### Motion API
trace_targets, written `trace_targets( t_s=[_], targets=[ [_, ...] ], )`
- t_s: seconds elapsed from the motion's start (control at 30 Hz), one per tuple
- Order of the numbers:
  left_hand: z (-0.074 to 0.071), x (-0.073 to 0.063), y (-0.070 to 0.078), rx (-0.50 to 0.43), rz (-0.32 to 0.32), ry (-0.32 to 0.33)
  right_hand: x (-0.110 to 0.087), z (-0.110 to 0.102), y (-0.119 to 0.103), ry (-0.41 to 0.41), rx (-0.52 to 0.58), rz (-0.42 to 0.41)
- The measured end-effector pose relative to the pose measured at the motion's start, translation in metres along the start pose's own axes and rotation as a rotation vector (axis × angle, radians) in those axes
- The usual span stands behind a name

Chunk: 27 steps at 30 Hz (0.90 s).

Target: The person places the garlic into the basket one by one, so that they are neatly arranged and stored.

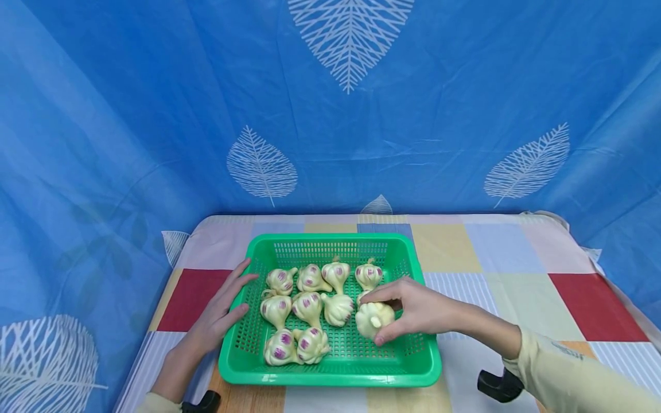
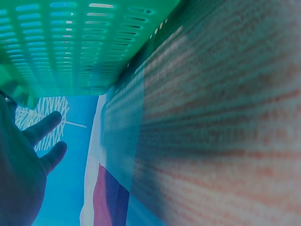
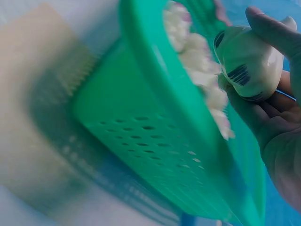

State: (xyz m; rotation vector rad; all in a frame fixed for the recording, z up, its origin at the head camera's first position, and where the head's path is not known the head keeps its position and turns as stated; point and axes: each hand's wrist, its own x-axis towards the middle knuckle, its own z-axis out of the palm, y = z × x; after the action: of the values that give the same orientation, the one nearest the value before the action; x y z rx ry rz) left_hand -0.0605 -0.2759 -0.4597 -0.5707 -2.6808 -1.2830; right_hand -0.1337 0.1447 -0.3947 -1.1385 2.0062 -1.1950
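Note:
My right hand (image 1: 410, 307) grips a garlic bulb (image 1: 370, 321) between thumb and fingers, over the right part of a green plastic basket (image 1: 330, 380). In the right wrist view the held bulb (image 3: 249, 61) shows dark streaks, and its root end faces the basket. My left hand (image 1: 217, 315) stays at the basket's left side, fingers extended and spread along the rim. In the left wrist view, two fingers (image 2: 47, 127) show apart beside the basket wall (image 2: 61, 52). Several more garlic bulbs (image 1: 307, 308), white with purple streaks, lie inside the basket; one is partly hidden behind my right hand.
A patchwork-patterned cloth (image 1: 521, 246) covers the table under the basket. Blue curtains (image 1: 330, 115) with white leaf prints hang behind and at both sides. A black wrist strap (image 1: 500, 385) sits below my right forearm, and another (image 1: 202, 402) below the left.

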Motion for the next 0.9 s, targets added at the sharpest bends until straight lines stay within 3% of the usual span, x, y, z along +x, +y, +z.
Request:
trace_targets(
  t_s=[0.2,0.43,0.6,0.9],
  targets=[
    [0.001,0.000,-0.001,-0.003,-0.004,-0.007,0.015,0.017,0.008,-0.099,-0.051,-0.071],
    [0.001,0.000,-0.002,-0.005,0.004,-0.002,0.022,0.036,0.015,-0.167,-0.137,-0.005],
    [0.001,0.000,-0.002,-0.008,0.003,0.001,0.028,0.047,0.017,-0.177,-0.179,0.061],
    [0.002,-0.001,-0.005,-0.006,0.010,0.005,0.034,0.062,0.018,-0.149,-0.280,0.075]
  ],
)
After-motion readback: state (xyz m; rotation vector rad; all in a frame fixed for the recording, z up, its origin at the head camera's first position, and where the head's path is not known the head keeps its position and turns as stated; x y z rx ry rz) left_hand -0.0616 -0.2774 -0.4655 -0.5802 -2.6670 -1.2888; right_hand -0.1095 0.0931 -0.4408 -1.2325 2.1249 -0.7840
